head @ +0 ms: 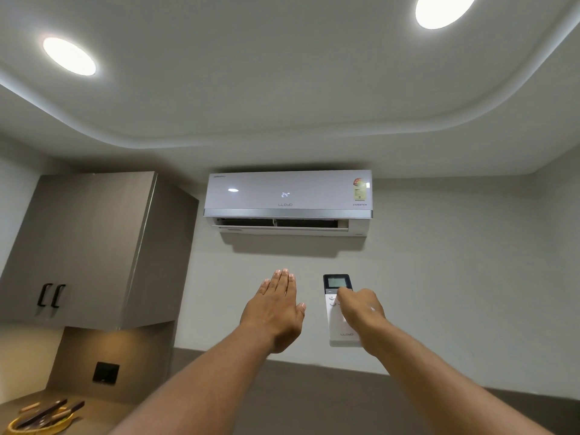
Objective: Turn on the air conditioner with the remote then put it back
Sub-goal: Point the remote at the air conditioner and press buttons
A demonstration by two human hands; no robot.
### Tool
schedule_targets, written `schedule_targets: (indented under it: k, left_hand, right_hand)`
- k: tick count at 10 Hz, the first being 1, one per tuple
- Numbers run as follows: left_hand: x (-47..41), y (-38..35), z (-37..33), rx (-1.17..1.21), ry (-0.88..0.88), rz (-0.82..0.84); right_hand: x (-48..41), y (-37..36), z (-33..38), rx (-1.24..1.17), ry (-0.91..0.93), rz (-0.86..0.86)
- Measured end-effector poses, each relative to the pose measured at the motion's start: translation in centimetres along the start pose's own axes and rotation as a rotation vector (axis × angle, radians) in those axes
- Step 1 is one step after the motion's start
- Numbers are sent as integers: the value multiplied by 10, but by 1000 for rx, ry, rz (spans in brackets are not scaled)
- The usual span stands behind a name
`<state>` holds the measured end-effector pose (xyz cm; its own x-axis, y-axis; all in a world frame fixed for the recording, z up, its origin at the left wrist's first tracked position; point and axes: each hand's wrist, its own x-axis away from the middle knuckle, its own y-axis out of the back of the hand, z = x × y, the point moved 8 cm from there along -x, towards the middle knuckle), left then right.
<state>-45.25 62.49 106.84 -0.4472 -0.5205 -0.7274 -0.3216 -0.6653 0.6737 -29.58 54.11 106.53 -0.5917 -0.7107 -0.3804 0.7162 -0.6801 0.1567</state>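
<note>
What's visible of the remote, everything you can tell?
The remote is a slim white plastic bar with a dark top section framing a small grey screen, round buttons below it and a faint logo near the bottom. It stands upright against the wall under the air conditioner, its foot in a white holder. The right hand covers its right side, fingers on the button area.

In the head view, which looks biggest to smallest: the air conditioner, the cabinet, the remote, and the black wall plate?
1. Cabinet
2. Air conditioner
3. Remote, partly hidden by the right hand
4. Wall plate

The remote is nearer the camera, so its rank over the plate reflects looks only.
</note>
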Motion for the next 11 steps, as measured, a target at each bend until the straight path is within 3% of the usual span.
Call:
schedule_targets:
  k: [11]
  left_hand:
    - [5,4,-3,-5,-1,22]
  right_hand:
    - [2,8,-1,-6,-3,-9]
